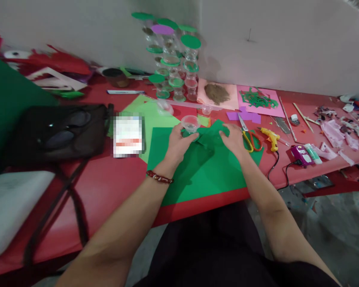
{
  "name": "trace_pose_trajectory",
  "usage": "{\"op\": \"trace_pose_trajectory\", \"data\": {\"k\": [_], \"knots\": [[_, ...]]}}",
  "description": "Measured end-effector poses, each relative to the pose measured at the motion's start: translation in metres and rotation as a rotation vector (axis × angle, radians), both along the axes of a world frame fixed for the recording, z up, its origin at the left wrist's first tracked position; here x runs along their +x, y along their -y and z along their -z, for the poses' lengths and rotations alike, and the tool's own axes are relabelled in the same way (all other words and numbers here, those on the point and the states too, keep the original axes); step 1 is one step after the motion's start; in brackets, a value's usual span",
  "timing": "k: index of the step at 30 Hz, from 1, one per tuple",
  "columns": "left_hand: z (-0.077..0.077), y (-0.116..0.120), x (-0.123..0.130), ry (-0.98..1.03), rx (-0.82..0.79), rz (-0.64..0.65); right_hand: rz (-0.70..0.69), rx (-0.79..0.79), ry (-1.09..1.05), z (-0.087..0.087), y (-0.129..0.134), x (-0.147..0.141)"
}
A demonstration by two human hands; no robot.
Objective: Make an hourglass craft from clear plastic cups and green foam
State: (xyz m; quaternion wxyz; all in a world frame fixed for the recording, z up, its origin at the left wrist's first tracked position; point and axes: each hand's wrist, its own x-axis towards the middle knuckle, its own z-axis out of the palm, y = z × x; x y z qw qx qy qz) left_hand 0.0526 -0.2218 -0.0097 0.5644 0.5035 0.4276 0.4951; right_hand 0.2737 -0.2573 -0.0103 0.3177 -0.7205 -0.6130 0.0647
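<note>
A small clear plastic cup [190,122] stands upright in my left hand [178,144], whose fingers and thumb wrap round its lower part. Green shows at the cup's base. My right hand [233,138] pinches the right side of a small piece of green paper [212,135], held beside the cup; its left end reaches close to the cup, and I cannot tell if they touch. Both hands are above a large green sheet [203,179] lying on the red table. Scissors [249,135] with yellow and orange handles lie just right of my right hand.
Stacked clear cups [176,65] with green and purple discs stand by the wall. A yellow glue gun [271,139] and its cord lie right, near a purple box [301,155]. A black bag [44,135] with sunglasses sits left. Pink sheets [265,111] bear green scraps and brown material.
</note>
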Motion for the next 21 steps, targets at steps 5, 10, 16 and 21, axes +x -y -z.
{"op": "trace_pose_trajectory", "data": {"k": [5, 10, 16, 21], "knots": [[-0.006, 0.008, 0.005, -0.036, 0.056, 0.144, -0.016, -0.103, 0.066, -0.030, 0.017, 0.013], [-0.006, 0.009, 0.005, -0.069, 0.105, 0.214, 0.060, -0.139, 0.137, -0.039, 0.051, 0.047], [-0.005, 0.005, 0.006, -0.057, 0.063, 0.165, 0.181, -0.229, 0.185, -0.034, 0.083, 0.074], [-0.008, 0.007, 0.006, -0.049, 0.041, 0.121, 0.228, -0.294, 0.210, -0.028, 0.081, 0.077]]}}
